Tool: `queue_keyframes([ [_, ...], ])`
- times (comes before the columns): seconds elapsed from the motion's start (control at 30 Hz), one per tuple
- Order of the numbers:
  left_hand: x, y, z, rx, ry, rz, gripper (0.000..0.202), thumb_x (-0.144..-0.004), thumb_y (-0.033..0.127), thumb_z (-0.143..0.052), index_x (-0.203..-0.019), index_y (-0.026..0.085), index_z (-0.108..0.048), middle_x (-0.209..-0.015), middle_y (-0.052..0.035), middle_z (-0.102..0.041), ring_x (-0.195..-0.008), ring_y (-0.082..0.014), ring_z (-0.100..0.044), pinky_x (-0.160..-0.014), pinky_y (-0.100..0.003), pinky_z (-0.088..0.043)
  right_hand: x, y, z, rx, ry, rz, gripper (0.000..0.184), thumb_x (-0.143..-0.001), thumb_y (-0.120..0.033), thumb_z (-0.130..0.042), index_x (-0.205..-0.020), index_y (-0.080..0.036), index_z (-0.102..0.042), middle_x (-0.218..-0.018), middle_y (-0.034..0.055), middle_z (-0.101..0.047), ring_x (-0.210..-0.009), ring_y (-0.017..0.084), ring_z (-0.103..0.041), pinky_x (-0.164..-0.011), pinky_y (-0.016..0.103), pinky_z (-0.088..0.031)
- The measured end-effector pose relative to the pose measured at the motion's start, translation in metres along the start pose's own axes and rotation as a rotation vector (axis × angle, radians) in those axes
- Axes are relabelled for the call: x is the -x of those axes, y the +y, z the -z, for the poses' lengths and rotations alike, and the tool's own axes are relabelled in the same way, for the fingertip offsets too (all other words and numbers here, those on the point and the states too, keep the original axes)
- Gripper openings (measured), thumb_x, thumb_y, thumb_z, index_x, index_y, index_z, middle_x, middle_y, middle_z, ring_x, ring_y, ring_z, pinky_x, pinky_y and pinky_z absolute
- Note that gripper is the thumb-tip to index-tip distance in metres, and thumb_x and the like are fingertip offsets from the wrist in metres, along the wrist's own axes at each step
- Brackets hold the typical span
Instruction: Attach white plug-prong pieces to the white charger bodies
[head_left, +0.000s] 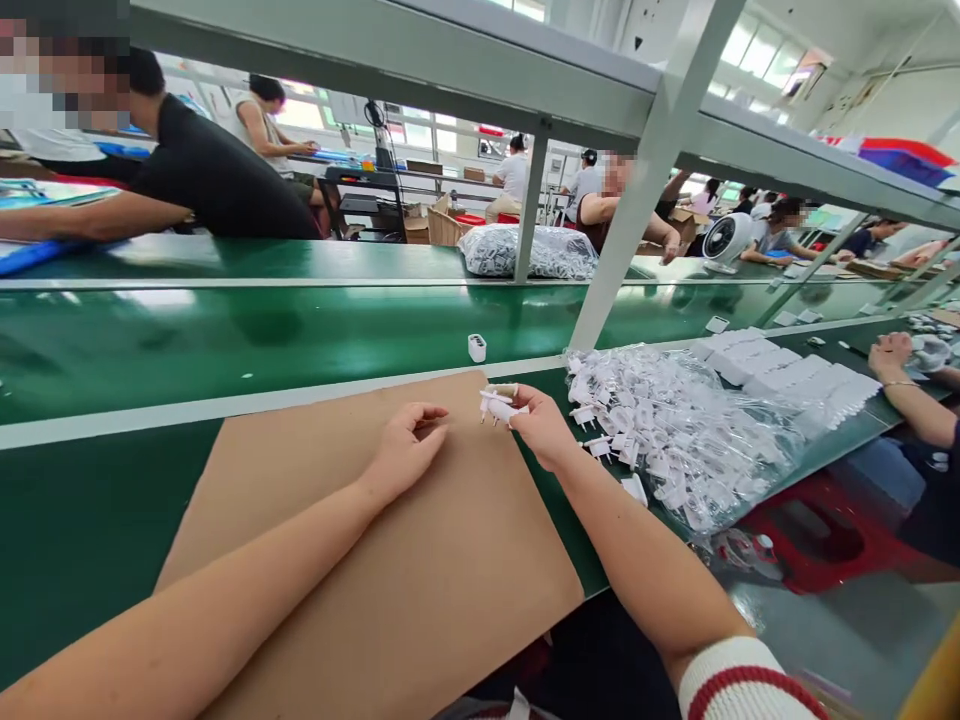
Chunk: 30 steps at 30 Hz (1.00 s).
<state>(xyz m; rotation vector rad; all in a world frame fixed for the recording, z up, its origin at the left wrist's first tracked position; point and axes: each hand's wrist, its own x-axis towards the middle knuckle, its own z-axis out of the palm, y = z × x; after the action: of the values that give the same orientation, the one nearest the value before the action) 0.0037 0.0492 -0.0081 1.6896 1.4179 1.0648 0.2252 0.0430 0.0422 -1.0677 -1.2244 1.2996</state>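
Observation:
My right hand is closed on small white plug pieces with metal pins, held over the far right edge of a brown cardboard sheet. How many pieces are in the fingers I cannot tell. My left hand hovers above the cardboard with its fingers loosely curved and apart, nothing in them. To the right of my right hand lies a heap of white plug parts in clear plastic, with several loose ones spilling toward me. Beyond the cardboard, a white charger housing stands on the green belt.
A sloping metal post rises just beyond the heap. White blocks are lined up at the right, near a co-worker's hand. Across the belt sit a filled plastic bag, a white fan and a person in black.

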Motion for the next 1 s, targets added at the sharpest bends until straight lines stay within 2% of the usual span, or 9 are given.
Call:
queue_keyframes([
  [0.13, -0.019, 0.008, -0.003, -0.059, -0.019, 0.101, 0.043, -0.075, 0.047, -0.067, -0.108, 0.019, -0.068, -0.119, -0.0113, -0.072, -0.112, -0.0294, -0.069, -0.107, -0.046, -0.055, 0.004, 0.006, 0.006, -0.041, -0.029, -0.073, 0.055, -0.062, -0.034, -0.088, -0.111, -0.023, -0.066, -0.105, 0.0034, -0.075, -0.078, 0.014, -0.072, -0.077, 0.031, -0.058],
  [0.23, -0.06, 0.02, -0.009, -0.124, 0.068, 0.168, 0.053, -0.077, 0.052, -0.073, -0.115, 0.017, -0.063, -0.122, -0.0132, -0.07, -0.109, -0.0292, -0.069, -0.103, -0.045, -0.056, 0.003, 0.012, 0.004, 0.062, -0.003, -0.062, 0.064, -0.059, -0.03, -0.09, -0.117, -0.025, -0.062, -0.097, -0.0008, -0.072, -0.069, 0.012, -0.068, -0.064, 0.026, -0.053],
  [0.4, -0.14, 0.036, -0.032, -0.237, 0.209, 0.233, 0.082, -0.066, 0.058, -0.091, -0.125, 0.011, -0.058, -0.145, -0.0247, -0.057, -0.136, -0.0382, -0.057, -0.116, -0.046, -0.045, 0.0, 0.027, 0.005, 0.285, -0.015, -0.011, 0.039, -0.067, -0.033, -0.086, -0.101, -0.021, -0.069, -0.091, 0.0019, -0.075, -0.074, 0.016, -0.067, -0.065, 0.028, -0.052],
  [0.47, -0.159, 0.039, -0.042, -0.255, 0.215, 0.275, 0.078, -0.067, 0.055, -0.092, -0.122, 0.01, -0.06, -0.14, -0.0275, -0.06, -0.134, -0.0412, -0.058, -0.111, -0.047, -0.047, 0.0, 0.03, 0.008, 0.338, -0.015, 0.023, 0.031, -0.07, -0.032, -0.083, -0.099, -0.022, -0.073, -0.095, 0.0034, -0.076, -0.08, 0.018, -0.068, -0.069, 0.029, -0.054],
  [0.57, -0.166, 0.042, -0.048, -0.26, 0.192, 0.275, 0.051, -0.078, 0.042, -0.081, -0.116, 0.011, -0.065, -0.127, -0.0236, -0.07, -0.123, -0.0389, -0.065, -0.103, -0.046, -0.05, 0.0, 0.028, 0.014, 0.359, 0.008, 0.068, 0.028, -0.074, -0.03, -0.079, -0.101, -0.024, -0.076, -0.102, 0.0035, -0.076, -0.085, 0.018, -0.068, -0.076, 0.031, -0.056],
  [0.7, -0.134, 0.047, -0.036, -0.243, 0.091, 0.099, 0.041, -0.081, 0.034, -0.069, -0.119, 0.018, -0.072, -0.126, -0.01, -0.075, -0.115, -0.0295, -0.068, -0.104, -0.036, -0.05, -0.003, 0.017, 0.018, 0.314, 0.14, 0.139, 0.033, -0.078, -0.03, -0.075, -0.111, -0.024, -0.074, -0.108, 0.0038, -0.074, -0.087, 0.017, -0.066, -0.081, 0.031, -0.057],
  [0.8, -0.081, 0.046, -0.016, -0.221, -0.029, 0.032, 0.052, -0.08, 0.049, -0.069, -0.125, 0.023, -0.074, -0.116, -0.0042, -0.079, -0.1, -0.0274, -0.072, -0.096, -0.035, -0.055, -0.004, 0.008, 0.019, 0.213, 0.244, 0.161, 0.037, -0.079, -0.04, -0.079, -0.11, -0.022, -0.071, -0.104, 0.0046, -0.074, -0.087, 0.018, -0.067, -0.079, 0.031, -0.058],
  [0.9, -0.017, 0.041, 0.0, -0.161, -0.134, 0.041, 0.065, -0.076, 0.067, -0.069, -0.125, 0.025, -0.075, -0.112, -0.0047, -0.079, -0.095, -0.03, -0.072, -0.092, -0.039, -0.059, 0.001, 0.002, 0.016, 0.224, 0.197, 0.203, 0.031, -0.081, -0.04, -0.077, -0.106, -0.022, -0.071, -0.103, 0.0047, -0.074, -0.089, 0.019, -0.068, -0.082, 0.032, -0.058],
  [1.0, 0.032, 0.037, 0.006, -0.041, -0.187, 0.042, 0.069, -0.077, 0.07, -0.072, -0.131, 0.028, -0.072, -0.127, -0.0055, -0.075, -0.111, -0.0323, -0.071, -0.101, -0.042, -0.059, 0.013, -0.002, 0.009, 0.403, 0.014, 0.332, 0.022, -0.086, -0.029, -0.068, -0.106, -0.022, -0.073, -0.106, 0.0047, -0.072, -0.095, 0.02, -0.068, -0.09, 0.034, -0.057],
])
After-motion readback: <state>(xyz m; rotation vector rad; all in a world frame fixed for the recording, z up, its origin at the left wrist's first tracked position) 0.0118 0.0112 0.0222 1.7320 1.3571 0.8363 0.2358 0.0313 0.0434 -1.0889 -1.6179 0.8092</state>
